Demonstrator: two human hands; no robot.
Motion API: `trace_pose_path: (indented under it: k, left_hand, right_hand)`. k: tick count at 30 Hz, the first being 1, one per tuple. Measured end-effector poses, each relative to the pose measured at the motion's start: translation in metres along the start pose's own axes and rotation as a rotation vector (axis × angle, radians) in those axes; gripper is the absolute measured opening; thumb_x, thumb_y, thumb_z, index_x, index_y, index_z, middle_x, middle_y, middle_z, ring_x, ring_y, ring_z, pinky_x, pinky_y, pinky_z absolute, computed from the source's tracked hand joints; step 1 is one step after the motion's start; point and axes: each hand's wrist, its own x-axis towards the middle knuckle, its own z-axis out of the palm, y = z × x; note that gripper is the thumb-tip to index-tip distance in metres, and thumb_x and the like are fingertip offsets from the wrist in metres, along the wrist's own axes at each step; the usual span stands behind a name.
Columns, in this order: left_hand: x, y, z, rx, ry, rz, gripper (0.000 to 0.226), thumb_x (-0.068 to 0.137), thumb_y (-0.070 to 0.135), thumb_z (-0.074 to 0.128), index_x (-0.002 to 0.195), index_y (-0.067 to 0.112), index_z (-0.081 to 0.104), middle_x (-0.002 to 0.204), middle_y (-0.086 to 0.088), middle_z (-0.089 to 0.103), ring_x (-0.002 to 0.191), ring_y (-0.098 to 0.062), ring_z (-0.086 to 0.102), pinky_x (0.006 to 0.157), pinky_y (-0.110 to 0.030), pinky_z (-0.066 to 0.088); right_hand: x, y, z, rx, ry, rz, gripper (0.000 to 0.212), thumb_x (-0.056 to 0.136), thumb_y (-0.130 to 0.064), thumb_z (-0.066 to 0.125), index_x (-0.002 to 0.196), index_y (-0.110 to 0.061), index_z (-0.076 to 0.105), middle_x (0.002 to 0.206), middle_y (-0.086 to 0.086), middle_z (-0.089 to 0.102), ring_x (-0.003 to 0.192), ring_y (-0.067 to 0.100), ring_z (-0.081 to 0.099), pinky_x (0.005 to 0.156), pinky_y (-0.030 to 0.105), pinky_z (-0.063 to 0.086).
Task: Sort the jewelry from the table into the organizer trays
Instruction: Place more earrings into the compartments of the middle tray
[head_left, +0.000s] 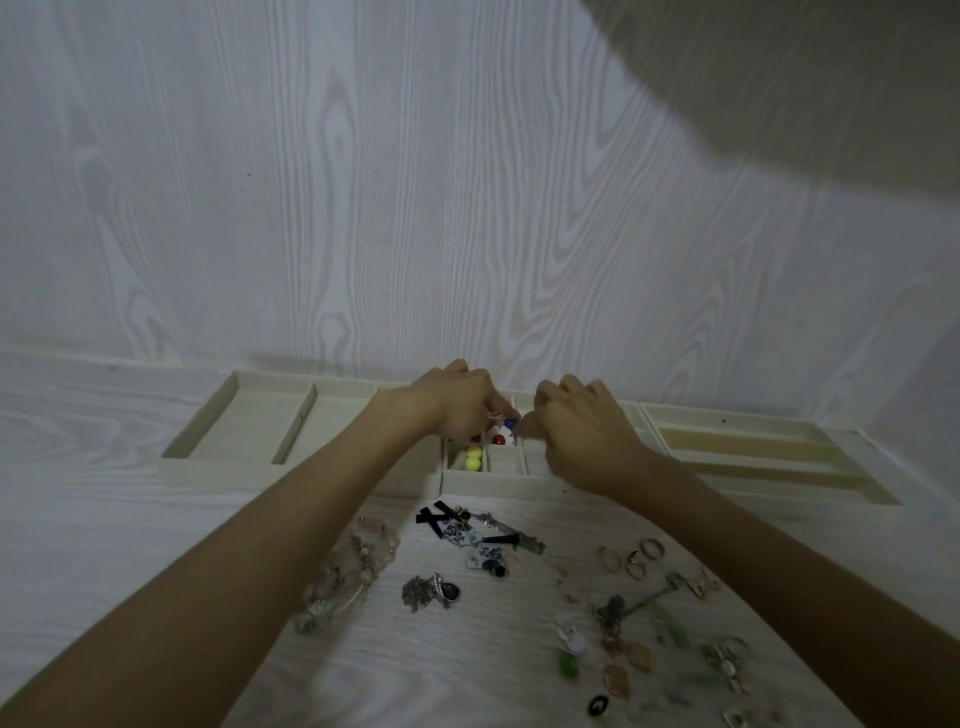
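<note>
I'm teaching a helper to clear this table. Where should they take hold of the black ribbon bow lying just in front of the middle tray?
Pinch the black ribbon bow at its narrow middle knot, coming straight down from above. It lies flat on the table, its loops look floppy, and other jewelry crowds its right side, so I'd come in from its freer left.

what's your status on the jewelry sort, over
Left hand and right hand pinching a small blue piece over middle tray. Rings still on table. Nothing blocking.
</note>
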Motion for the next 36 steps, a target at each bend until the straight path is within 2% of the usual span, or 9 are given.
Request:
trace_pose_path:
  k: [7, 10, 12, 15, 17, 21, 25, 28, 36]
  left_hand:
    - [0.001, -0.002, 0.0, -0.042, -0.032, -0.004, 0.057, 0.091, 0.002, 0.036, 0.135, 0.035, 0.048, 0.132, -0.007, 0.046, 0.113, -0.028, 0.035, 0.098, -0.039, 0.035]
    - [0.002, -0.005, 0.004, -0.129, 0.008, 0.026, 0.064, 0.083, -0.006, 0.038, 0.131, 0.032, 0.055, 0.12, -0.014, 0.058, 0.08, -0.019, 0.039, 0.093, -0.041, 0.041]
    - [0.002, -0.011, 0.009, -0.196, 0.054, 0.042, 0.066, 0.08, -0.009, 0.039, 0.13, 0.03, 0.057, 0.117, -0.013, 0.062, 0.069, -0.015, 0.036, 0.089, -0.039, 0.044]
    - [-0.004, -0.018, 0.014, -0.183, 0.141, 0.041, 0.06, 0.083, -0.001, 0.042, 0.127, 0.036, 0.057, 0.123, -0.006, 0.062, 0.095, -0.024, 0.049, 0.097, -0.042, 0.04]
    - [-0.011, -0.018, 0.016, -0.118, 0.135, 0.023, 0.05, 0.091, 0.008, 0.043, 0.13, 0.037, 0.055, 0.132, 0.0, 0.053, 0.115, -0.027, 0.042, 0.095, -0.036, 0.037]
    - [-0.018, -0.012, 0.021, 0.03, 0.119, -0.019, 0.044, 0.098, 0.019, 0.041, 0.14, 0.032, 0.044, 0.134, -0.003, 0.045, 0.119, -0.024, 0.034, 0.084, -0.032, 0.028]
    - [-0.019, -0.011, 0.021, 0.031, 0.136, -0.035, 0.043, 0.099, 0.02, 0.039, 0.14, 0.03, 0.044, 0.133, -0.002, 0.045, 0.118, -0.023, 0.034, 0.083, -0.031, 0.026]
    - [-0.02, -0.011, 0.02, 0.027, 0.135, -0.028, 0.041, 0.099, 0.022, 0.038, 0.139, 0.03, 0.047, 0.132, -0.002, 0.046, 0.117, -0.023, 0.034, 0.082, -0.03, 0.025]
    - [-0.021, -0.007, 0.017, -0.046, 0.199, -0.018, 0.047, 0.094, 0.011, 0.04, 0.135, 0.033, 0.051, 0.126, -0.002, 0.049, 0.112, -0.022, 0.037, 0.082, -0.028, 0.027]
  right_hand:
    - [0.005, 0.007, -0.007, -0.299, 0.024, -0.31, 0.034, 0.094, -0.015, 0.041, 0.123, -0.019, 0.057, 0.109, 0.002, 0.051, 0.104, 0.022, 0.041, 0.075, 0.03, 0.018]
    - [0.003, 0.014, -0.004, -0.248, -0.01, -0.313, 0.041, 0.092, -0.012, 0.042, 0.131, -0.024, 0.053, 0.11, 0.003, 0.053, 0.102, 0.021, 0.042, 0.076, 0.03, 0.022]
    - [0.002, 0.019, -0.001, -0.042, -0.027, -0.176, 0.049, 0.089, -0.005, 0.043, 0.132, -0.025, 0.052, 0.111, 0.003, 0.055, 0.101, 0.02, 0.045, 0.076, 0.03, 0.028]
    - [-0.002, 0.026, 0.005, 0.566, 0.017, 0.121, 0.049, 0.088, 0.008, 0.037, 0.119, -0.017, 0.065, 0.108, 0.009, 0.059, 0.096, 0.021, 0.053, 0.075, 0.029, 0.04]
    - [-0.003, 0.028, 0.011, 0.74, 0.03, 0.2, 0.049, 0.089, 0.01, 0.034, 0.12, -0.014, 0.064, 0.107, 0.011, 0.058, 0.093, 0.017, 0.052, 0.075, 0.026, 0.039]
    - [0.003, 0.019, 0.029, 0.627, -0.02, 0.157, 0.058, 0.09, 0.009, 0.031, 0.132, -0.024, 0.054, 0.109, 0.011, 0.055, 0.101, 0.026, 0.052, 0.086, 0.038, 0.045]
    - [0.003, 0.01, 0.037, 0.549, -0.015, 0.146, 0.063, 0.09, 0.007, 0.032, 0.138, -0.032, 0.044, 0.103, 0.002, 0.046, 0.101, 0.023, 0.042, 0.078, 0.033, 0.034]
    - [0.004, 0.007, 0.034, 0.469, -0.034, 0.119, 0.066, 0.09, 0.006, 0.031, 0.141, -0.036, 0.037, 0.109, 0.005, 0.049, 0.097, 0.021, 0.037, 0.076, 0.03, 0.025]
    - [0.006, 0.01, 0.041, 0.624, -0.016, 0.178, 0.068, 0.084, 0.011, 0.033, 0.132, -0.034, 0.051, 0.105, 0.005, 0.055, 0.102, 0.026, 0.048, 0.079, 0.035, 0.037]
